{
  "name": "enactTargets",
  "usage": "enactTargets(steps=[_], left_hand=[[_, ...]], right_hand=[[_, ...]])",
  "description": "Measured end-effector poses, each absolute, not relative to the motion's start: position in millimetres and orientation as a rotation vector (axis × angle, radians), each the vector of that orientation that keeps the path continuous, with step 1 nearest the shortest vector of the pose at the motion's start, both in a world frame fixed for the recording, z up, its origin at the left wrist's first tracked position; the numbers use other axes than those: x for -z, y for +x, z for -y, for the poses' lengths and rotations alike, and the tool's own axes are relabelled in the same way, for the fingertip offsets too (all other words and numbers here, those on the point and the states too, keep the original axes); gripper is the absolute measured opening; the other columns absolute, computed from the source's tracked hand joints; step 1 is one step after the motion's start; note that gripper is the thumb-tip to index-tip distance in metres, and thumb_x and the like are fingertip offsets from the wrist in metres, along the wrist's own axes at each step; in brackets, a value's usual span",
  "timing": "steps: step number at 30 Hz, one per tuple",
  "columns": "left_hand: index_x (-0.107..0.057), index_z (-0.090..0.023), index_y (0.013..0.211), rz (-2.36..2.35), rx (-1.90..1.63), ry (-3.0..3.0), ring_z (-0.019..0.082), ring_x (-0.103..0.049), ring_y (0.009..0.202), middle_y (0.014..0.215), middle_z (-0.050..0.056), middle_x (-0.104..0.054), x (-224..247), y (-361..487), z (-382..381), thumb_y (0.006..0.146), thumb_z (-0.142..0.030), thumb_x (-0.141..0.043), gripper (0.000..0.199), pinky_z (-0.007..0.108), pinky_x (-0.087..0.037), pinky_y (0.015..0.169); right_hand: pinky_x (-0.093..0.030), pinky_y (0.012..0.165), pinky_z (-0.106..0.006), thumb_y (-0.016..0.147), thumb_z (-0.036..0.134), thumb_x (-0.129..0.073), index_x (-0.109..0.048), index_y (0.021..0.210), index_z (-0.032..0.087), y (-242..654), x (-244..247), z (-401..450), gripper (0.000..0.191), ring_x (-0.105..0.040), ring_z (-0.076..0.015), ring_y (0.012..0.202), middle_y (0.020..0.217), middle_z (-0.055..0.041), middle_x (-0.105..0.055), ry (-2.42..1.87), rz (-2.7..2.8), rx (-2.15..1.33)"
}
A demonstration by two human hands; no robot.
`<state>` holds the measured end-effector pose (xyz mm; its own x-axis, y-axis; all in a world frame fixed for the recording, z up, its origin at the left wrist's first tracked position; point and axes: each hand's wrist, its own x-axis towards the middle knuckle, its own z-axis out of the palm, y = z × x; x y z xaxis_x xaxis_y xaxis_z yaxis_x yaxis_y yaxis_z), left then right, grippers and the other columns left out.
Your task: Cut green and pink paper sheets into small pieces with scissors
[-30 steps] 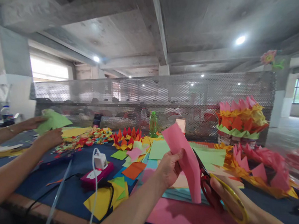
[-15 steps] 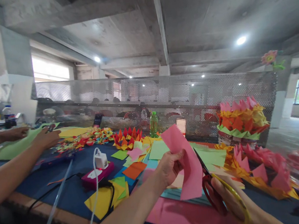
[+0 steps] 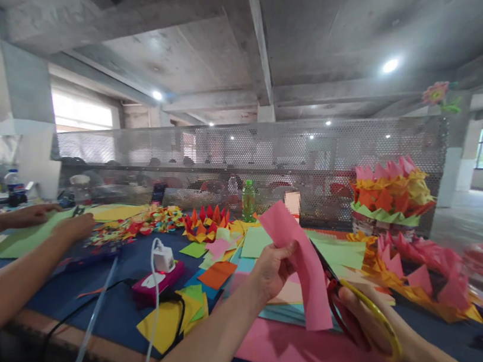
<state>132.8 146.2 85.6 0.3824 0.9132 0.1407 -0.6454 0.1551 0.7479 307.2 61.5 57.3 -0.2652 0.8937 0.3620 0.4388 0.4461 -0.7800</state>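
Note:
Pinched between the thumb and fingers of my left hand (image 3: 277,269) is a strip of pink paper (image 3: 313,291), held upright and slightly curved. My right hand (image 3: 363,313) grips a pair of scissors (image 3: 381,329) with yellow and red handles. Their dark blades point up and lie along the strip's right edge; whether they touch it I cannot tell. Below both hands spreads a larger pink sheet (image 3: 293,353). Partly hidden behind my left hand are stacked light green sheets (image 3: 256,242) and blue sheets (image 3: 282,313).
A co-worker's hands (image 3: 72,228) hold green paper (image 3: 25,238) at the left. A purple power strip (image 3: 159,279) with a white charger sits left of my arm. Paper lotus petals (image 3: 425,275) and a tiered paper stack (image 3: 390,196) stand right. A green bottle (image 3: 248,201) is behind.
The lower end of the pink strip has swung to the right and looks narrower. My hands and the scissors have barely shifted. The co-worker's hands moved a little on the green paper.

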Motion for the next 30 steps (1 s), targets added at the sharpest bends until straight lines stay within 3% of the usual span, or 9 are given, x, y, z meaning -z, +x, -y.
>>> enactTargets(steps=[9,16,30], left_hand=[[-0.069,-0.009,0.072,-0.371,-1.15,0.843,0.013,-0.063,0.06,0.069,0.005,-0.07,-87.2,130.1,-146.6,0.056,-0.025,-0.086,0.029,0.025,-0.05,0.063],[-0.07,-0.007,0.074,-0.388,-1.122,0.916,0.014,-0.061,0.06,0.069,0.008,-0.069,-86.9,130.4,-144.1,0.053,-0.027,-0.087,0.033,0.026,-0.047,0.062],[-0.07,-0.005,0.074,-0.389,-1.065,0.922,0.014,-0.06,0.061,0.071,0.008,-0.069,-83.4,135.4,-139.0,0.052,-0.027,-0.088,0.036,0.028,-0.048,0.066]], right_hand=[[-0.019,0.038,-0.024,0.089,0.066,-0.034,-0.041,0.055,0.022,308.2,-58.4,-59.3,0.056,-0.034,-0.009,0.035,0.038,0.0044,-0.039,-1.115,1.826,-0.802],[-0.036,0.054,-0.027,0.096,0.055,-0.027,-0.046,0.057,0.021,307.7,-69.9,-55.8,0.055,-0.047,-0.0134,0.05,0.047,0.0008,-0.048,-1.062,2.002,-0.674],[-0.035,0.054,-0.026,0.095,0.056,-0.031,-0.047,0.065,0.021,315.9,-57.3,-63.0,0.049,-0.045,-0.013,0.051,0.052,0.0024,-0.049,-1.005,1.934,-0.751]])
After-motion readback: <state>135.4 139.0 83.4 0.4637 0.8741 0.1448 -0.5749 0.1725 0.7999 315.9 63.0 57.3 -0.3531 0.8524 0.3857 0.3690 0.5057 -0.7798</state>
